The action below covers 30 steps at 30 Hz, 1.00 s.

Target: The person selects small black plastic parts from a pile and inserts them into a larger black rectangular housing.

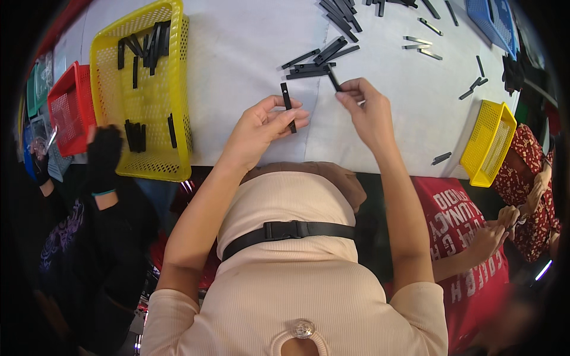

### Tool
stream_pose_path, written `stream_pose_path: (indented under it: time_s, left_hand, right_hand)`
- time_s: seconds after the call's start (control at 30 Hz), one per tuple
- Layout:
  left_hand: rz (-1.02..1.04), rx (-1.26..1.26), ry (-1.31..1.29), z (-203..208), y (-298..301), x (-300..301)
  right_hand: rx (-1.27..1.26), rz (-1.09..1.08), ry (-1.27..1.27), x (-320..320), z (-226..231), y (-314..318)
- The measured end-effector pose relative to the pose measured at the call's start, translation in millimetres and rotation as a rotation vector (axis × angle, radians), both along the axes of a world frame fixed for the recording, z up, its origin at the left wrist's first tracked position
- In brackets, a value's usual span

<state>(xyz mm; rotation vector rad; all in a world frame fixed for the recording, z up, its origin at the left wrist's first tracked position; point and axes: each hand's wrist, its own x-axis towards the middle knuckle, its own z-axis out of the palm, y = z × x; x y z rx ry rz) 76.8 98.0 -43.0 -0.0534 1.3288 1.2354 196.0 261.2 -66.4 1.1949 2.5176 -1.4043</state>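
Observation:
Between its thumb and fingers my left hand (270, 121) grips a thin black bar (286, 98) with a small light spot near its upper end. The bar stands nearly upright in the picture. My right hand (367, 107) pinches the near end of a second black bar (333, 78), whose far end is beside a loose pile of similar black bars (307, 69). Both hands are over the white table, in front of my body, a short way apart.
A large yellow basket (185, 107) with several black bars stands left, beside a red basket (71, 101). At right are a small yellow basket (488, 142), a blue basket (493, 24), scattered bars and silvery strips (428, 54). A gloved co-worker's hand (104, 154) is left; other people sit right.

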Motion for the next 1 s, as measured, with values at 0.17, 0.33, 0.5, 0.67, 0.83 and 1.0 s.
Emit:
stream_pose_path:
  time_s: [0.17, 0.33, 0.5, 0.67, 0.83, 1.0]
  left_hand:
    - [0.024, 0.073, 0.027, 6, 1, 7]
    - [0.082, 0.055, 0.113, 6, -1, 17]
    - [0.080, 0.042, 0.076, 12, -3, 19]
    - [0.213, 0.023, -0.025, 13, -2, 6]
    - [0.262, -0.003, -0.026, 1, -11, -6]
    - [0.187, -0.015, -0.027, 4, -5, -12]
  right_hand:
    - [-0.623, -0.259, 0.046, -11, 49, -44]
    - [-0.487, -0.205, 0.110, -10, 45, -56]
    - [-0.781, -0.290, 0.113, -9, 49, -61]
    - [-0.972, -0.289, 0.058, -5, 43, -61]
    - [-0.157, 0.148, 0.030, -22, 17, -16]
    - [0.704, 0.464, 0.299, -55, -39, 55]
